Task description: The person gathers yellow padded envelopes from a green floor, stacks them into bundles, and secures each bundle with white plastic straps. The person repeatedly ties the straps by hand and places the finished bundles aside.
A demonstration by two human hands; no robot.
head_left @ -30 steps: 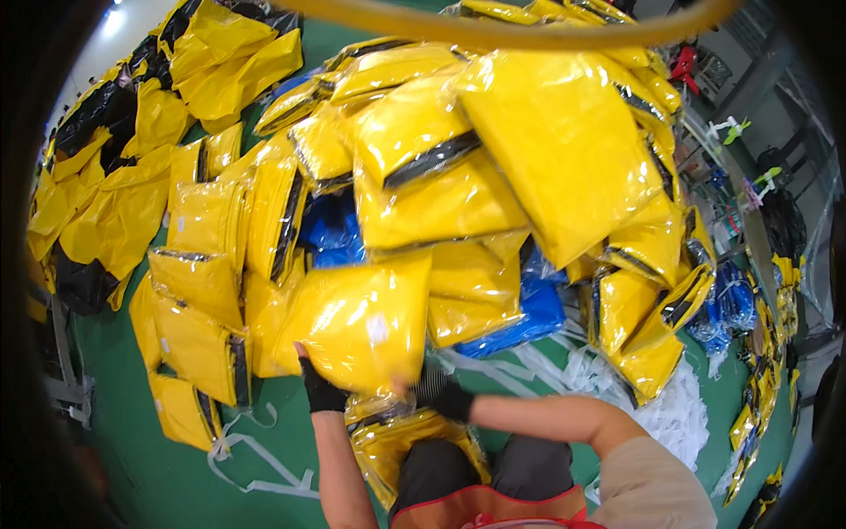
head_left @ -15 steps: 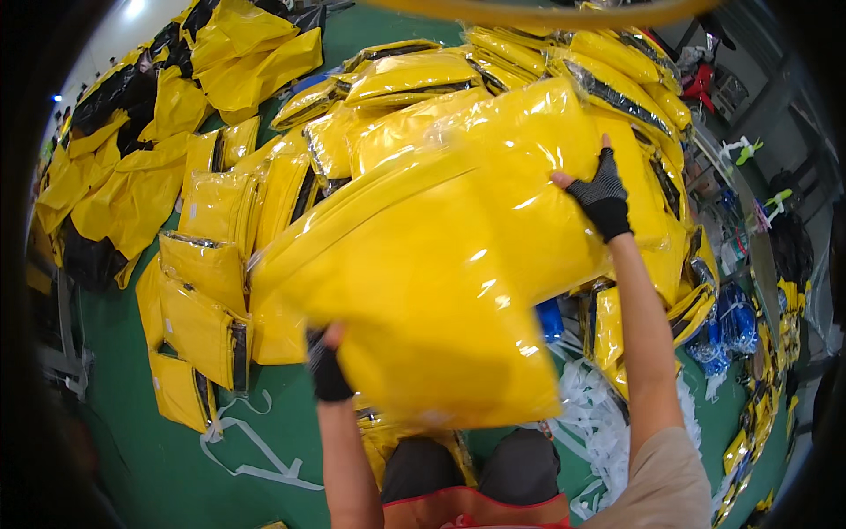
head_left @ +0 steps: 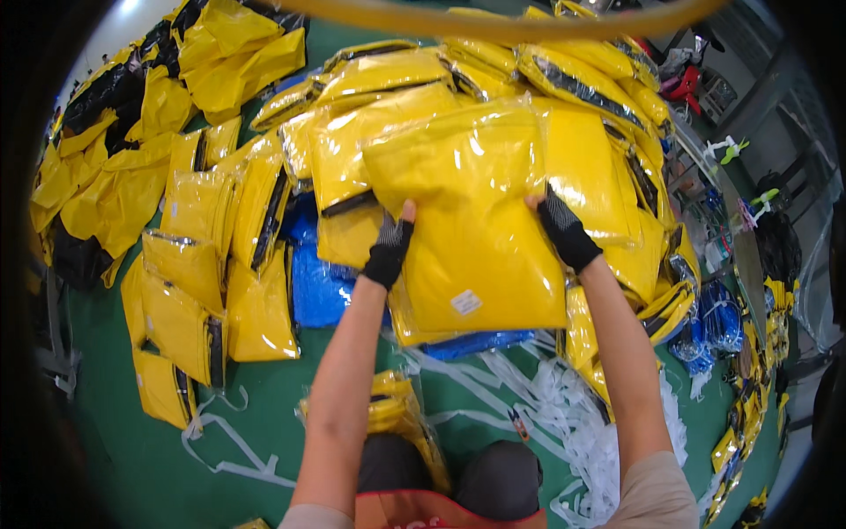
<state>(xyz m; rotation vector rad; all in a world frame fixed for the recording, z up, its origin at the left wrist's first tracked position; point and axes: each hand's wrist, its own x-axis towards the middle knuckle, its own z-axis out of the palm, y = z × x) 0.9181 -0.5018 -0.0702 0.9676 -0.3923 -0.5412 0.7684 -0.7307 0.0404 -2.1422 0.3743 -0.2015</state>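
A folded yellow item in a clear plastic bag (head_left: 476,238), with a small white label near its lower edge, is between my two hands above the heap. My left hand (head_left: 389,249), in a black fingerless glove, grips its left side with the thumb on top. My right hand (head_left: 566,229), gloved the same way, holds the right side, thumb also on top. The fingers beneath are hidden. Similar yellow packets (head_left: 388,132) lie behind and under it, and a blue sheet or packet (head_left: 319,280) shows below to the left.
Stacked yellow packets (head_left: 181,278) stand at the left, with loose yellow and black material (head_left: 132,176) beyond. White strips (head_left: 582,423) and small snips (head_left: 518,425) lie on the green floor (head_left: 264,397). A yellow bundle (head_left: 392,410) sits by my knees.
My left hand has moved up and right from the near left corner to the packet's side. The packet has turned straighter and shifted away from me. The blue material at the left has come into view.
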